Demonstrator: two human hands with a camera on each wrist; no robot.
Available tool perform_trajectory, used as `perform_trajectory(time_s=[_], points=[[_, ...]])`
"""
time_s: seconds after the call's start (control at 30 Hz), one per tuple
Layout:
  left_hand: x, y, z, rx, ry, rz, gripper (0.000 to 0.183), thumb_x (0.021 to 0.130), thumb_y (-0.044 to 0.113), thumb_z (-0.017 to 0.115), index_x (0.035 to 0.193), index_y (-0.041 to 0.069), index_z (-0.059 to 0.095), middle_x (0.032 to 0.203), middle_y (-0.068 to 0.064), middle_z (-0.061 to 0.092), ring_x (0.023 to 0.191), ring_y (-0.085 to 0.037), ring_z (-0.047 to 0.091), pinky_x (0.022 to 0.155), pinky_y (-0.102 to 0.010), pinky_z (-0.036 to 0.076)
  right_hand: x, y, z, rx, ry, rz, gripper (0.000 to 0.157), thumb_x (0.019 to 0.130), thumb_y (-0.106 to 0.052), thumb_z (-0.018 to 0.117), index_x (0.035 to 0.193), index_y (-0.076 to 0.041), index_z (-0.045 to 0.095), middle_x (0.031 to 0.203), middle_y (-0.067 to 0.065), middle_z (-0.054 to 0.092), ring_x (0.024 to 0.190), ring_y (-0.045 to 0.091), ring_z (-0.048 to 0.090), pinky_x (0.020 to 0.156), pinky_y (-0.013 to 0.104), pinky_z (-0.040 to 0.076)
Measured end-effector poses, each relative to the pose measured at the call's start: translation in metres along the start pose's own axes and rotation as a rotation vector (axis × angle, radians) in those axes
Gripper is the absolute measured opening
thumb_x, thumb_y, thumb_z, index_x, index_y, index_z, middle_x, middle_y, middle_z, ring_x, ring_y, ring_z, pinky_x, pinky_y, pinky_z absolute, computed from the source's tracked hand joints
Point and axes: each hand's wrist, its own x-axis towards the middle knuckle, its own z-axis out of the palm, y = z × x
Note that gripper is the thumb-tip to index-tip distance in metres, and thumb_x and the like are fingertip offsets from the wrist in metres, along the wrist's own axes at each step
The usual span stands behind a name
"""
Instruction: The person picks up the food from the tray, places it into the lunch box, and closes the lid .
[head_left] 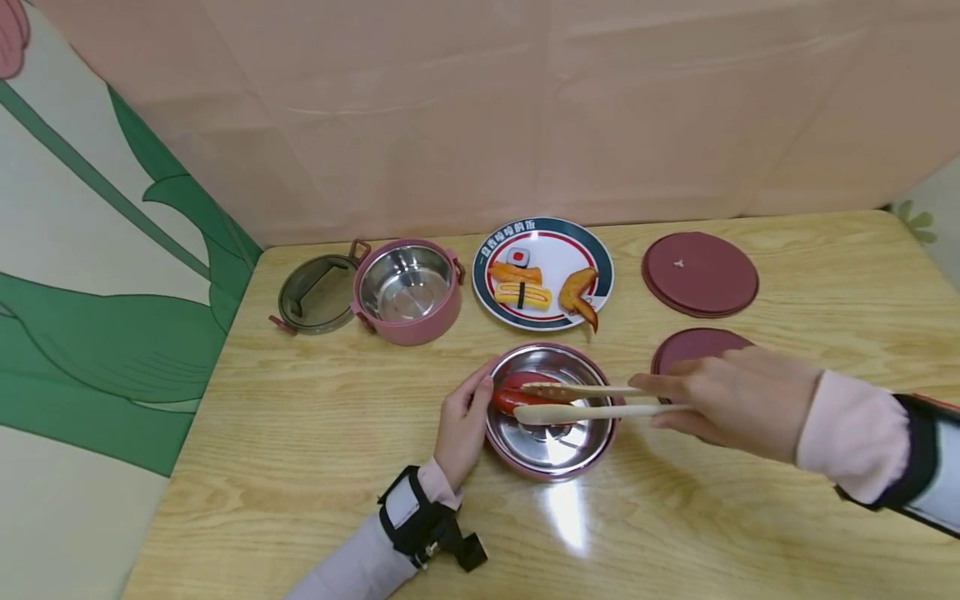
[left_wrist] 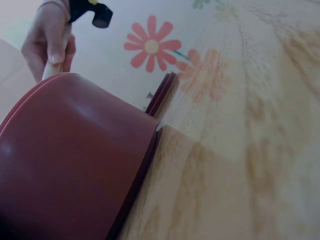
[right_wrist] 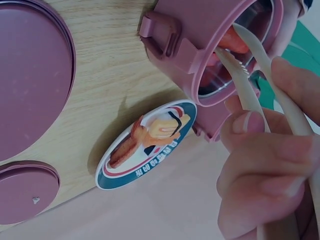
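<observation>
A pink pot (head_left: 551, 462) with a shiny steel inside stands at the front middle of the table. My left hand (head_left: 463, 421) holds its left side, thumb at the rim; in the left wrist view only the pot's outer wall (left_wrist: 85, 160) shows, not that hand. With my right hand (head_left: 738, 400) I grip pale tongs (head_left: 592, 412) by their arms. Their two tips reach into the pot, over a glossy red toy food piece (head_left: 507, 398). In the right wrist view the tips of the tongs (right_wrist: 242, 85) lie close against the red piece (right_wrist: 232, 41).
Behind stands a second pink pot (head_left: 420, 332), a glass lid (head_left: 330, 310) leaning by it. A plate (head_left: 501, 319) carries a toy chicken wing (head_left: 576, 292) and several toy sushi pieces (head_left: 522, 295). Dark red round lids (head_left: 701, 273) lie at right, one (head_left: 693, 343) partly under my right hand.
</observation>
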Motion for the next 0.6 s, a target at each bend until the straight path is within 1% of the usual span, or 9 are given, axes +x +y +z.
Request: perform_trajectory(time_s=[0.1, 0.27, 0.3, 0.37, 0.5, 0.53, 0.6], points=[[0.000, 0.000, 0.000, 0.006, -0.004, -0.008, 0.037, 0.104, 0.022, 0.044, 0.136, 0.006, 0.056, 0.140, -0.009, 0.055, 0.134, -0.021, 0.046, 0.112, -0.037, 0.035, 0.000, -0.002, 0.001, -0.011, 0.003, 0.003, 0.041, 0.083, -0.042, 0.073, 0.116, -0.019, 0.071, 0.058, -0.017, 0.048, 0.043, 0.001, 0.032, 0.039, 0.024, 0.033], [0.001, 0.000, -0.001, 0.006, -0.013, -0.019, 0.038, 0.104, 0.023, 0.043, 0.137, 0.007, 0.055, 0.141, -0.008, 0.053, 0.135, -0.021, 0.045, 0.113, -0.037, 0.035, 0.002, -0.004, 0.002, -0.045, 0.011, -0.002, 0.040, 0.083, -0.042, 0.073, 0.116, -0.020, 0.071, 0.058, -0.014, 0.046, 0.040, 0.005, 0.028, 0.037, 0.025, 0.030], [0.001, 0.000, -0.001, 0.003, -0.014, -0.023, 0.038, 0.104, 0.022, 0.043, 0.137, 0.006, 0.054, 0.141, -0.009, 0.053, 0.135, -0.021, 0.045, 0.113, -0.037, 0.034, 0.002, -0.005, 0.003, -0.056, 0.015, -0.007, 0.039, 0.083, -0.042, 0.073, 0.116, -0.020, 0.071, 0.059, -0.014, 0.047, 0.039, 0.006, 0.028, 0.036, 0.025, 0.030], [-0.002, 0.010, -0.001, 0.007, -0.016, -0.023, 0.037, 0.104, 0.017, 0.042, 0.136, 0.002, 0.054, 0.140, -0.012, 0.054, 0.134, -0.024, 0.045, 0.112, -0.039, 0.035, 0.003, -0.006, 0.003, -0.074, 0.020, -0.012, 0.038, 0.083, -0.042, 0.073, 0.115, -0.021, 0.071, 0.059, -0.013, 0.047, 0.039, 0.007, 0.028, 0.036, 0.025, 0.029], [-0.002, 0.010, 0.000, 0.007, -0.009, -0.011, 0.037, 0.104, 0.016, 0.043, 0.135, 0.000, 0.054, 0.138, -0.014, 0.055, 0.133, -0.024, 0.046, 0.112, -0.039, 0.036, 0.004, -0.007, 0.005, -0.105, 0.046, -0.027, 0.037, 0.082, -0.041, 0.074, 0.114, -0.021, 0.071, 0.061, -0.011, 0.050, 0.038, 0.008, 0.030, 0.035, 0.025, 0.029], [-0.002, 0.009, 0.000, 0.012, -0.007, 0.001, 0.037, 0.104, 0.017, 0.043, 0.135, 0.000, 0.054, 0.138, -0.014, 0.055, 0.133, -0.025, 0.047, 0.112, -0.039, 0.036, 0.003, -0.007, 0.005, -0.109, 0.050, -0.029, 0.037, 0.082, -0.041, 0.074, 0.113, -0.021, 0.071, 0.061, -0.011, 0.050, 0.038, 0.008, 0.030, 0.036, 0.025, 0.029], [0.002, -0.001, 0.000, 0.010, 0.000, 0.014, 0.038, 0.104, 0.020, 0.044, 0.135, 0.003, 0.055, 0.137, -0.012, 0.056, 0.132, -0.022, 0.048, 0.112, -0.037, 0.036, 0.003, -0.007, 0.006, -0.119, 0.059, -0.032, 0.038, 0.082, -0.041, 0.074, 0.113, -0.021, 0.071, 0.062, -0.010, 0.051, 0.038, 0.008, 0.030, 0.035, 0.025, 0.029]])
